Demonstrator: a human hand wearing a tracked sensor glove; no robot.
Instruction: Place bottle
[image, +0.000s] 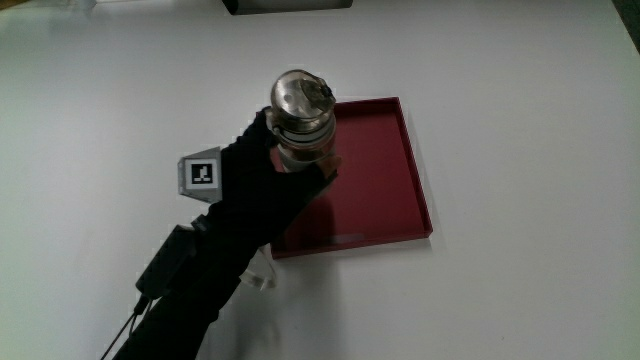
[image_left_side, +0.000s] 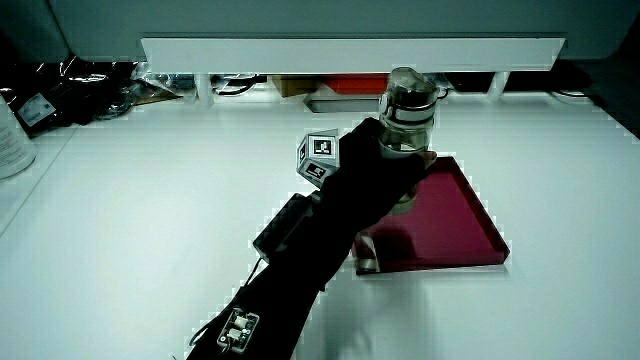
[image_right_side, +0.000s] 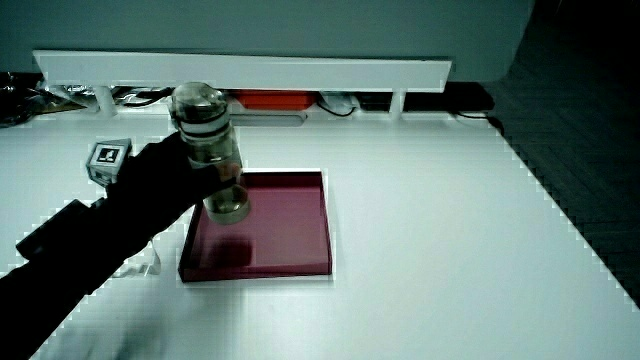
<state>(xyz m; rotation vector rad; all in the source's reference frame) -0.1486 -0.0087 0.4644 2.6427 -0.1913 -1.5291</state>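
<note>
Hand (image: 265, 175): grip closed round clear, metal-capped bottle (image: 300, 125), held above shallow dark-red tray (image: 385, 200). Placing step; next, lower upright.

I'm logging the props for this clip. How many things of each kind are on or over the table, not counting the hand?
Bottle: 1, held by the hand over the tray
Tray: 1, dark red, on the table
Total: 2
</note>
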